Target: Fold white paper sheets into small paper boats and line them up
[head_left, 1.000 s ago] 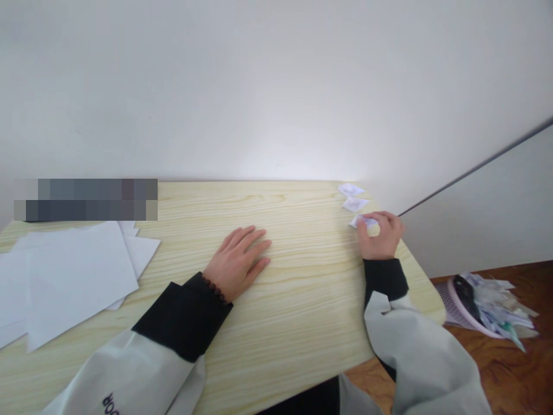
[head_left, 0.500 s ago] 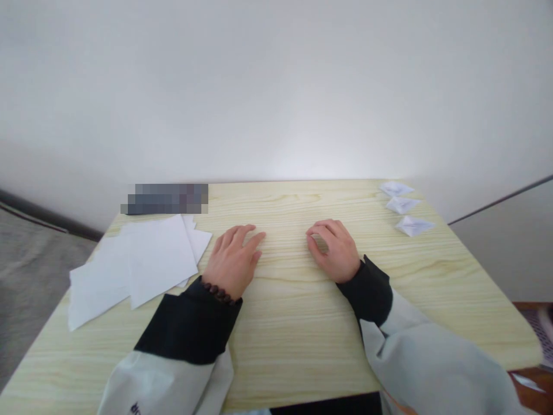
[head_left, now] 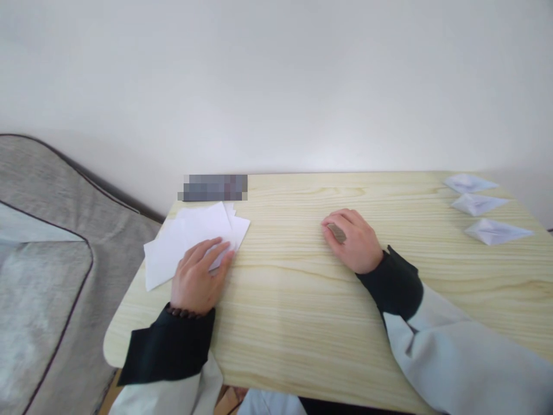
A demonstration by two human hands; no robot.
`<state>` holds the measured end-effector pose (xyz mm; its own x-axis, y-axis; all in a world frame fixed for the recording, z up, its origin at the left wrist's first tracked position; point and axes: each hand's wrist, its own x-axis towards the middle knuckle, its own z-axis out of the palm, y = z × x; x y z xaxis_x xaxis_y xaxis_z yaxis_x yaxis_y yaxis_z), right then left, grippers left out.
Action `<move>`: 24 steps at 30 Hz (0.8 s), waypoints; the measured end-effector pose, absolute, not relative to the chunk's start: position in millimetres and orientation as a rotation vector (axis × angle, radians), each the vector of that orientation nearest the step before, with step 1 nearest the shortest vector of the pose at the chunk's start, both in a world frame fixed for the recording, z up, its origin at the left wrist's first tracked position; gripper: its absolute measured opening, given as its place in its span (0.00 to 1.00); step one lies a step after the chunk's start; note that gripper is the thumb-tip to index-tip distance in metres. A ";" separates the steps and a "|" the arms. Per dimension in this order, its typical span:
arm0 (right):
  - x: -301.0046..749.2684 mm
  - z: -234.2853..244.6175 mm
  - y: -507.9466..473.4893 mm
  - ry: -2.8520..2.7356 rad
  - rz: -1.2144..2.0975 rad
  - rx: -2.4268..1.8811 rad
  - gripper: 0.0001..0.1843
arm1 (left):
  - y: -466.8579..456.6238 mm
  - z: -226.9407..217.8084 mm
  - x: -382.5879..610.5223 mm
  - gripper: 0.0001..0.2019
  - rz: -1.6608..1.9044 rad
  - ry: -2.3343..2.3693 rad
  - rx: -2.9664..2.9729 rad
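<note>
Over the right edge of a loose pile of white paper sheets lies my left hand, open, its fingers spread on the top sheet and a dark bead bracelet at the wrist. My right hand rests on the table right of the middle. Its fingers curl in towards the thumb, and bare tabletop shows through the hollow, with nothing held. At the far right, three folded white paper shapes with pointed ends stand in a column: a back one, a middle one and a front one.
A dark, blurred-out flat object lies at the back left of the light wooden table. Behind the table rises a white wall. A grey cushioned seat stands along the left side.
My left hand has moved left from the bare table onto the paper pile. My right hand keeps its curled pose on the table. The view has turned left, showing more of the grey seat.
</note>
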<state>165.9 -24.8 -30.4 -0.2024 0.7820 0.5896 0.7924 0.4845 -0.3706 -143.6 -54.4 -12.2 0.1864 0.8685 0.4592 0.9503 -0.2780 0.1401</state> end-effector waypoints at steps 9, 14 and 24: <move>166.8 -30.4 -23.9 -1.944 0.056 -1.332 0.05 | -59.0 12.8 -127.9 0.05 -0.965 -1.581 -2.030; 165.7 -27.6 -25.6 -1.873 0.148 -1.335 0.09 | -56.8 37.1 -83.7 0.08 -1.193 -1.365 -2.108; 169.5 -19.6 -24.5 -1.724 0.438 -1.405 0.14 | -21.5 -12.0 -1.1 0.04 -1.248 -1.007 -2.948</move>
<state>169.5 -24.5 -19.6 -0.0105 0.9220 0.3871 0.6256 0.3081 -0.7167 -1.1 -21.5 -12.0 0.5485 0.6002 0.5821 0.4424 -0.7991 0.4071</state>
